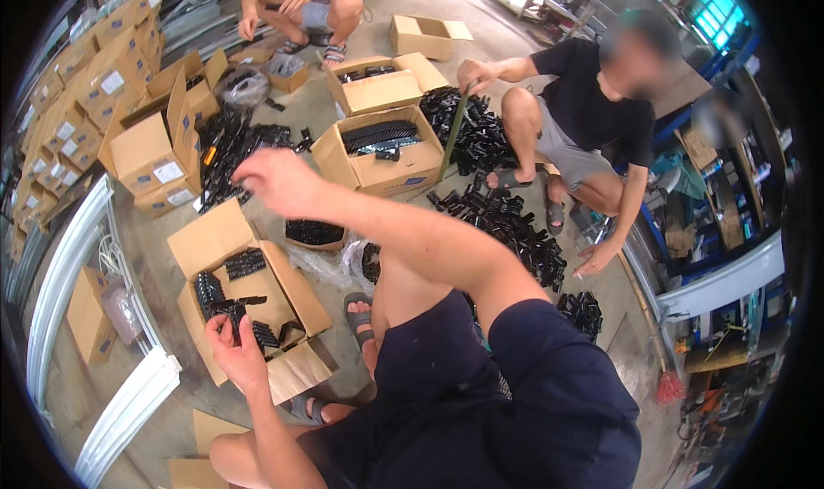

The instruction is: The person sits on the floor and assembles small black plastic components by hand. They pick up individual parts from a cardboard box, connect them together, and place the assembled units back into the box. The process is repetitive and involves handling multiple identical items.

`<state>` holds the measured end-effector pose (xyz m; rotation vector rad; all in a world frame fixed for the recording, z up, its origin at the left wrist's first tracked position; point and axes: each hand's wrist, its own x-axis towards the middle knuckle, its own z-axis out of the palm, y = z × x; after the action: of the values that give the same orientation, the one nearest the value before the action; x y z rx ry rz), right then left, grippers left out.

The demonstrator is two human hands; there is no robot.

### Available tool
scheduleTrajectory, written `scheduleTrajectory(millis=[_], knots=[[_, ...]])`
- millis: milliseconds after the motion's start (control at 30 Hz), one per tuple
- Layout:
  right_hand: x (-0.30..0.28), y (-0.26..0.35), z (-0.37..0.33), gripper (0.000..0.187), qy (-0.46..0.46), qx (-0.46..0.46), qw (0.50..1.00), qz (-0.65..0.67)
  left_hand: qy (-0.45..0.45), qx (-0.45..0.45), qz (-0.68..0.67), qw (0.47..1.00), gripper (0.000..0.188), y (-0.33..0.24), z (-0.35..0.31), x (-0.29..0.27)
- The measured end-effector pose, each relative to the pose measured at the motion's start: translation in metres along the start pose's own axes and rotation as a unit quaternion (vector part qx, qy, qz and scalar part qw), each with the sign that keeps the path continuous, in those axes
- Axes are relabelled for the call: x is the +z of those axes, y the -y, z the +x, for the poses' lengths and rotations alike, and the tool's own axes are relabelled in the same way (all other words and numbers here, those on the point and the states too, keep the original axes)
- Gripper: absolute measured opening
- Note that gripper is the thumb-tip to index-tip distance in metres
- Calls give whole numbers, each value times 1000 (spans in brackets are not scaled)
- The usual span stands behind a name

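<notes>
My left hand (237,350) is closed on several small black plastic parts (228,309), held above an open cardboard box (296,298). Inside that box, neat rows of similar black parts (245,264) lie along the far and left sides. My right arm stretches across to the left, with my right hand (279,183) near a loose heap of black parts (249,141). Its fingers are loosely bent and look apart; nothing shows in them, though the palm side is partly hidden.
More open boxes, one with stacked black parts (382,135), stand ahead. Large black heaps (515,232) lie on the floor to the right. A co-worker (592,103) squats there, another (305,0) at the back. Stacked cartons (86,103) and a white curved rail (69,266) line the left.
</notes>
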<state>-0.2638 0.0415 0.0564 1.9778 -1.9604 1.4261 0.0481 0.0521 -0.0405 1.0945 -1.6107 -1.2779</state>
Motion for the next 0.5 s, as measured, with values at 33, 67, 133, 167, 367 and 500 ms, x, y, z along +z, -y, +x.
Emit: scheduleTrajectory(millis=[33,67,133,167,367,500], knots=[[-1,20,-6,17,-24,-5,999,47,4,2,5,1000,30,0,-1,0],[-3,41,-17,16,-7,40,995,94,6,5,13,1000,30,2,-1,-3],[1,69,-47,16,46,114,978,168,3,24,37,999,30,0,-5,-6],[4,75,-64,18,83,145,967,192,5,28,30,999,31,-1,-8,-5],[36,79,-92,21,109,178,950,231,-8,-33,-14,999,35,1,-20,-13],[61,63,-100,22,96,190,938,273,-51,81,71,993,46,39,-13,-27]])
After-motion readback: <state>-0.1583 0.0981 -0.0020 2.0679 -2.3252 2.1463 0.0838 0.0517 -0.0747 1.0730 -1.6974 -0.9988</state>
